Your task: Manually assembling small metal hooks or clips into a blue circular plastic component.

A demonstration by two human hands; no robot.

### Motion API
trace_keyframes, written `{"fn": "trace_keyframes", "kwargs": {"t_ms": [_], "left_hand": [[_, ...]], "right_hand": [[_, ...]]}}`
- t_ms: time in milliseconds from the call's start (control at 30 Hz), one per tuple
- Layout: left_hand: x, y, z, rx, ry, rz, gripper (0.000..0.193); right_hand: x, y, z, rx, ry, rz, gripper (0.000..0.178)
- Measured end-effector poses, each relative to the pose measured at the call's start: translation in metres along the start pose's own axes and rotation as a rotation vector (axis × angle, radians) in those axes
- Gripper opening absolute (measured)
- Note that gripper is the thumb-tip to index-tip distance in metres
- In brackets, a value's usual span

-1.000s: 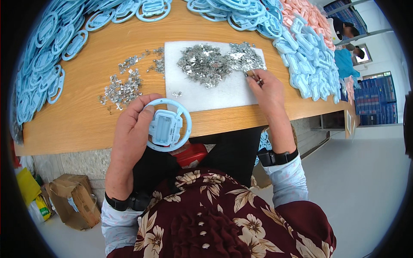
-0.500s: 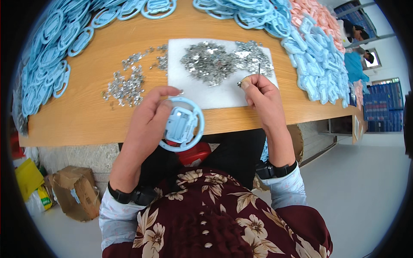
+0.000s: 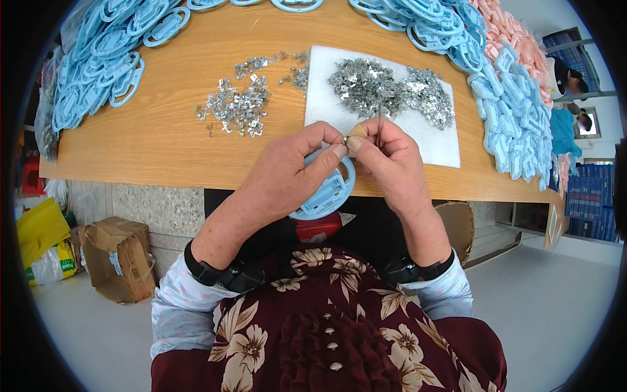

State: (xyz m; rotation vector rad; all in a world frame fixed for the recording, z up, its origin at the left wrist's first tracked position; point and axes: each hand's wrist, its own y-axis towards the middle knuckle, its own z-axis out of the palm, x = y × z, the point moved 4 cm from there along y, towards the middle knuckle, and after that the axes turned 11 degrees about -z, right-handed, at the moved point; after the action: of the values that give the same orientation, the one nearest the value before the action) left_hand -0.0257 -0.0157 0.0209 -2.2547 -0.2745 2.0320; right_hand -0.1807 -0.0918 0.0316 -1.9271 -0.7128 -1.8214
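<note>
My left hand [image 3: 277,171] is closed, keeping a light blue round plastic housing [image 3: 330,196] with a rectangular recess under its palm and fingers. Its thumb and forefinger also pinch at a tiny metal piece [image 3: 345,140]. Meeting it there, my right hand [image 3: 397,166] is closed, thumb and forefinger at the same piece. A thin dark metal rod [image 3: 379,112], perhaps a tool, sticks up from between the right fingers; its lower end is hidden. Beyond the hands, heaps of small metal clips [image 3: 366,88] lie on a white foam sheet [image 3: 320,98].
More metal pieces [image 3: 238,104] lie loose on the wooden table [image 3: 163,144]. Blue round housings [image 3: 108,72] pile up at the left; blue [image 3: 513,117] and pink plastic parts [image 3: 516,39] heap at the right. A cardboard box [image 3: 121,258] stands on the floor. People are at the far right.
My hands have come together, the right moving left and the left moving right with the blue housing, so their fingertips meet at the tiny metal piece. The whole view has shifted too.
</note>
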Motion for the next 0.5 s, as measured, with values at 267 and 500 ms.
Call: {"fn": "trace_keyframes", "kwargs": {"t_ms": [267,500], "left_hand": [[-0.016,0.000,-0.007,0.021,0.184,-0.023,0.016],[-0.010,0.003,-0.009,0.035,0.150,-0.008,0.018]], "right_hand": [[0.030,0.022,-0.007,0.190,-0.377,-0.042,0.012],[0.040,0.021,-0.006,0.216,-0.558,-0.180,0.011]]}}
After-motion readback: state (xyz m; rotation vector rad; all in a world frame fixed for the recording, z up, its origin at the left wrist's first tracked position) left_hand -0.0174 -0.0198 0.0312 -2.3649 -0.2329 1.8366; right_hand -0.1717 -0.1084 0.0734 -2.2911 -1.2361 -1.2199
